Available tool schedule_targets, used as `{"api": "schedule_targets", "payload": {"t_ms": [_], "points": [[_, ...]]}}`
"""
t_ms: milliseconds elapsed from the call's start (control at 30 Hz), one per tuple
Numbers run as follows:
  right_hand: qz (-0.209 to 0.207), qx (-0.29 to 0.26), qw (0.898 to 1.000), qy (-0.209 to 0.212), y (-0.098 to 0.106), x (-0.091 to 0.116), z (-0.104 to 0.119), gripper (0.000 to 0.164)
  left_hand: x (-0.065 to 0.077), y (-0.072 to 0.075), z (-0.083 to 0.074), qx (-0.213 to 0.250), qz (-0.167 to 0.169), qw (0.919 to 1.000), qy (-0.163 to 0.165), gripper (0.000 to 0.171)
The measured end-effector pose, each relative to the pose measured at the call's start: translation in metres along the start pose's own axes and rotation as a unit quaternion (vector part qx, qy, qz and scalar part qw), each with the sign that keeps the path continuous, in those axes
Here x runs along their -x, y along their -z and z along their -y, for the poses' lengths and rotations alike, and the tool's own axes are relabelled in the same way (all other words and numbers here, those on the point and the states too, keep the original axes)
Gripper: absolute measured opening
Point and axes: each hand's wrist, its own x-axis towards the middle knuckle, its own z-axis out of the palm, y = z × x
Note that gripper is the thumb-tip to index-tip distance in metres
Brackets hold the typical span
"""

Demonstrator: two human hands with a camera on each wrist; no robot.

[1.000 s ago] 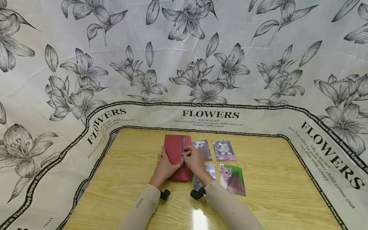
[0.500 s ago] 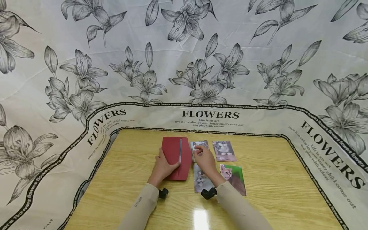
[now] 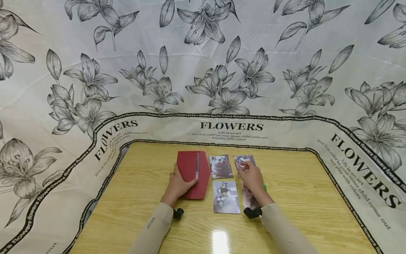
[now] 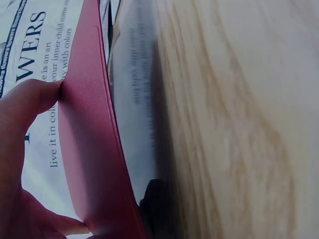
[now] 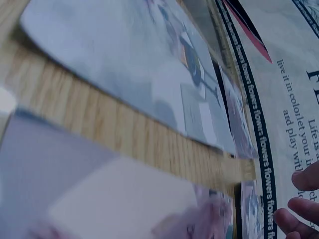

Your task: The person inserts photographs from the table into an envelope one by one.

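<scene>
A red paper envelope (image 3: 187, 165) is propped on the table with its pointed flap to the right. A narrow grey-silver strip (image 3: 197, 164) shows in its opening. My left hand (image 3: 177, 185) holds the envelope by its sides, thumb on the right; the left wrist view shows two digits pressing the red paper (image 4: 94, 114). My right hand (image 3: 252, 180) is over the two right-hand photos, fingers loosely bent, partly covering the upper photo (image 3: 243, 158) and the lower photo (image 3: 248, 201). In the right wrist view its fingertips (image 5: 299, 204) appear apart from the prints.
Left of these lie two more photos: a white round-eared animal (image 3: 221, 165) above and a pale cat-like animal (image 3: 226, 197) below. Wood-grain tabletop (image 3: 136, 183) surrounds everything. A flower-printed cloth (image 3: 231, 128) stands along the back and sides.
My right hand has left the envelope's opening and moved right, over the right-hand photos, uncovering the left pair. My left hand has shifted slightly left with the envelope.
</scene>
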Motion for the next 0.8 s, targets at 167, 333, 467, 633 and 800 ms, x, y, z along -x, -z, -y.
{"api": "schedule_targets", "payload": {"t_ms": [167,333,467,633,800], "points": [[-0.01,0.05,0.999,-0.016,0.021,-0.006,-0.018,0.047,0.0,0.0,0.0,-0.002,0.0,1.0,0.0,0.128],[0.013,0.101,0.994,-0.048,0.036,-0.013,-0.029,0.066,0.001,0.002,0.0,-0.003,0.002,1.0,0.005,0.128],[0.042,0.124,0.989,-0.068,0.04,-0.014,-0.036,0.075,0.002,0.002,0.0,-0.003,0.004,1.0,0.007,0.128],[0.062,0.137,0.985,-0.087,0.039,-0.013,-0.039,0.084,0.001,0.002,-0.001,-0.006,0.007,1.0,0.002,0.128],[0.069,0.152,0.981,-0.097,0.034,-0.014,-0.038,0.088,0.002,0.001,-0.001,-0.003,0.009,1.0,-0.001,0.128]]}}
